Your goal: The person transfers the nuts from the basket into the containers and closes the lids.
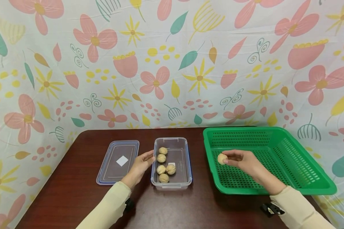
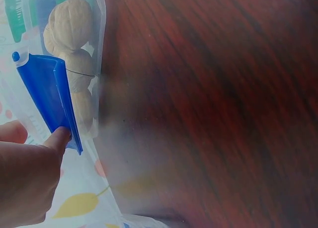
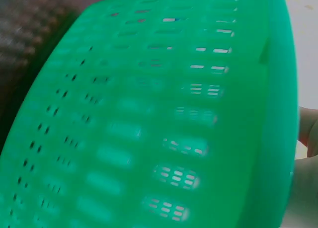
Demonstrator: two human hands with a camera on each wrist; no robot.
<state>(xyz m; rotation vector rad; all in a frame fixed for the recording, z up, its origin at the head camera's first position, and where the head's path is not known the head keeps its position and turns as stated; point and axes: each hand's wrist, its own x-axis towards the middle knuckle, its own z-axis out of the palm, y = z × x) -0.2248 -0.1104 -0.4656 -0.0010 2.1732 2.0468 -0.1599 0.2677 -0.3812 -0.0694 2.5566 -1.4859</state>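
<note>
My right hand [image 1: 245, 161] pinches a walnut [image 1: 222, 158] between thumb and fingertips, over the left part of the green basket [image 1: 286, 190]. In the right wrist view the basket's slotted wall [image 3: 238, 138] hides most of that hand and the walnut. My left hand [image 1: 140, 166] rests against the left side of a clear plastic container [image 1: 183, 159]. A fingertip touches the container's blue side latch [image 2: 47, 86] in the left wrist view. Several walnuts [image 1: 161, 158] lie along the container's left half, also visible through its wall as pale walnuts [image 2: 74, 24].
A clear lid with a blue edge [image 1: 116, 171] and a white label lies left of the container. Everything stands on a dark reddish-brown wooden table [image 1: 71, 178]. A flower-patterned cloth [image 1: 172, 79] hangs behind and at both sides.
</note>
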